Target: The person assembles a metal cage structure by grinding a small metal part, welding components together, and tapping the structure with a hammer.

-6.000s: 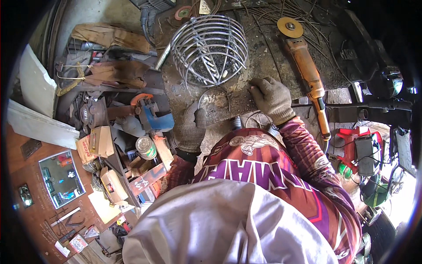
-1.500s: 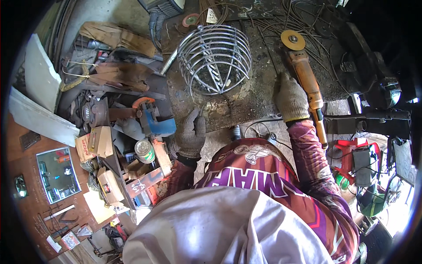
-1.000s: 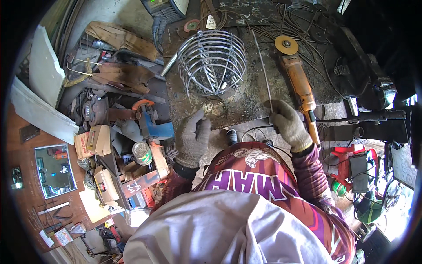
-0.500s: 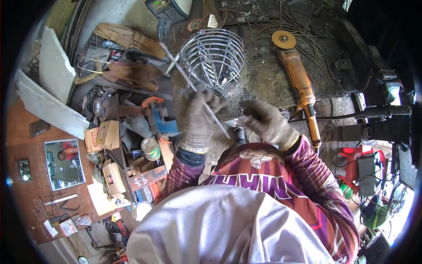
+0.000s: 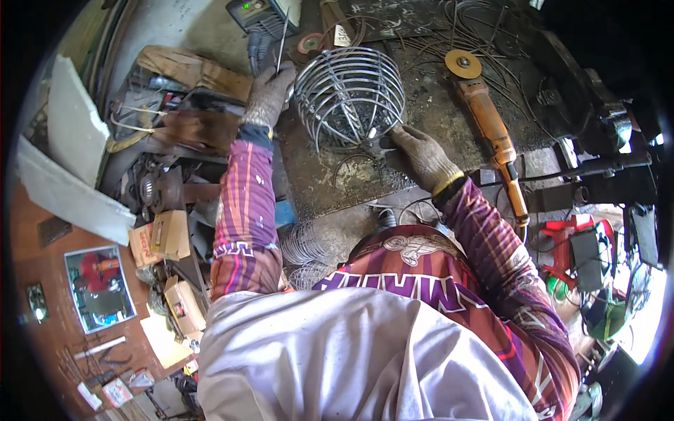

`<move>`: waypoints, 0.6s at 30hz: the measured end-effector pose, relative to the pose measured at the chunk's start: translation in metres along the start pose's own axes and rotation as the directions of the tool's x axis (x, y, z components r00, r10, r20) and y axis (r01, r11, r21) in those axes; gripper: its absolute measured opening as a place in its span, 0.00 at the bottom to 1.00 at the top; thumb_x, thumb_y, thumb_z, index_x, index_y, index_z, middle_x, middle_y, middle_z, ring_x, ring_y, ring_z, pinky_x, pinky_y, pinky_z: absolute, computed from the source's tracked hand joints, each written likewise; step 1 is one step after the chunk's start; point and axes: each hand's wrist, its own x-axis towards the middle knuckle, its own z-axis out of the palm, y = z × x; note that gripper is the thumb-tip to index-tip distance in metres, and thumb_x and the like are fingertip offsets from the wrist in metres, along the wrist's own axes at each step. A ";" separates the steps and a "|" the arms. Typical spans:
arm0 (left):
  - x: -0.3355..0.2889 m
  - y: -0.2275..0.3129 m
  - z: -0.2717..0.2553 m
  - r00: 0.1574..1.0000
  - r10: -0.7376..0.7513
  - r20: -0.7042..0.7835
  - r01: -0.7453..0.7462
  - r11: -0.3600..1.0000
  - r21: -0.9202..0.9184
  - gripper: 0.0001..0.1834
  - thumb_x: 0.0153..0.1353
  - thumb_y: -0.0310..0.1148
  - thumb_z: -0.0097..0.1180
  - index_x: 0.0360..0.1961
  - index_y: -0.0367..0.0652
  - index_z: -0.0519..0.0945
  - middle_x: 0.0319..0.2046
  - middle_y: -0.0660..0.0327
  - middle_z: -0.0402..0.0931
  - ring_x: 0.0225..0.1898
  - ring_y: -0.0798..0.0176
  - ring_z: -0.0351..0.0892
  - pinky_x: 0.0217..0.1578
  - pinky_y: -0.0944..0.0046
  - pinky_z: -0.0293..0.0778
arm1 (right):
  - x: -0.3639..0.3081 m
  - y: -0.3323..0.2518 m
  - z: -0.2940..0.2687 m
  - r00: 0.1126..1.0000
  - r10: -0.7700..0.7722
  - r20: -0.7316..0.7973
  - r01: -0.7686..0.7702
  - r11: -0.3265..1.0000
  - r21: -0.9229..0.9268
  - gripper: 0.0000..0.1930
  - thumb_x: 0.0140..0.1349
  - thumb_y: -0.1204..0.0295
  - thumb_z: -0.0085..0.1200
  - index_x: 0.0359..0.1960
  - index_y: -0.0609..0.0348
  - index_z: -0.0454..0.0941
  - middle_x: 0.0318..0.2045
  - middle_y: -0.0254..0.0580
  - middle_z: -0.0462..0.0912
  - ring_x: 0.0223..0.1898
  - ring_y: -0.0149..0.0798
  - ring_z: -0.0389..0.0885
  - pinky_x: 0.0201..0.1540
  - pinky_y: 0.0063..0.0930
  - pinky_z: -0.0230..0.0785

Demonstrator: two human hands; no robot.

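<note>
A basket-shaped cage of curved metal rods sits tilted on the dark metal worktable. My left hand, in a knitted work glove, is at the cage's left side, closed round a thin metal rod that points up and away. My right hand, gloved too, is at the cage's near right edge. Its fingertips pinch the lower rim, though the palm hides part of the hold. An orange angle grinder with a tan disc lies to the right of the cage.
Loose wires and cables spread over the table's far right. A welding machine stands at the far left, near a small round disc. Wood pieces and cardboard boxes crowd the left side. A red stool is at right.
My left hand has reached forward and left with the rod, which now points away. My right hand has moved forward onto the cage's rim. The cage has shifted slightly right and turned.
</note>
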 end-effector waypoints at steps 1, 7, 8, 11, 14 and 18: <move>0.013 -0.003 0.003 0.999 -0.021 0.049 0.023 0.999 -0.045 0.23 0.62 0.48 0.64 0.51 0.45 0.84 0.28 0.71 0.76 0.23 0.76 0.68 0.22 0.72 0.65 | 0.003 -0.001 0.005 0.999 0.026 -0.027 -0.024 0.999 0.046 0.17 0.77 0.59 0.47 0.54 0.59 0.77 0.42 0.36 0.83 0.36 0.30 0.80 0.40 0.26 0.76; 0.073 -0.039 -0.005 0.987 -0.041 0.155 0.023 0.993 0.115 0.28 0.64 0.50 0.64 0.56 0.40 0.80 0.40 0.65 0.80 0.35 0.72 0.75 0.35 0.68 0.72 | 0.026 0.019 0.010 0.994 -0.069 -0.085 0.080 0.987 0.141 0.16 0.74 0.63 0.52 0.55 0.62 0.78 0.41 0.37 0.83 0.36 0.31 0.82 0.40 0.25 0.77; 0.077 -0.041 -0.002 0.985 -0.086 0.148 0.067 0.990 0.128 0.28 0.64 0.50 0.64 0.55 0.39 0.80 0.40 0.64 0.81 0.36 0.71 0.76 0.37 0.68 0.73 | 0.029 0.024 0.007 0.993 -0.094 -0.065 0.102 0.986 0.135 0.17 0.73 0.63 0.53 0.55 0.63 0.78 0.41 0.37 0.84 0.37 0.31 0.83 0.40 0.24 0.78; 0.066 -0.017 0.007 0.983 0.036 0.178 -0.064 0.986 0.154 0.28 0.66 0.48 0.61 0.58 0.36 0.78 0.42 0.60 0.82 0.40 0.70 0.78 0.39 0.66 0.75 | 0.013 0.016 0.026 0.959 -0.234 -0.162 0.221 0.971 -0.095 0.13 0.75 0.66 0.50 0.51 0.63 0.78 0.38 0.37 0.82 0.35 0.31 0.81 0.40 0.25 0.76; 0.046 0.015 0.002 0.963 0.131 0.234 -0.153 0.985 0.081 0.32 0.68 0.48 0.59 0.62 0.31 0.74 0.46 0.54 0.82 0.44 0.66 0.80 0.44 0.65 0.76 | -0.013 0.000 0.035 0.968 -0.198 -0.156 0.210 0.976 0.064 0.14 0.76 0.66 0.48 0.51 0.65 0.76 0.36 0.38 0.82 0.35 0.32 0.81 0.39 0.26 0.76; -0.025 0.057 0.000 0.965 0.197 0.171 -0.232 0.947 0.224 0.33 0.69 0.49 0.57 0.61 0.29 0.75 0.48 0.52 0.82 0.47 0.63 0.80 0.51 0.67 0.74 | -0.080 -0.009 0.030 0.962 -0.270 -0.033 0.270 0.932 0.243 0.17 0.77 0.62 0.48 0.54 0.66 0.75 0.35 0.40 0.83 0.32 0.33 0.83 0.38 0.27 0.79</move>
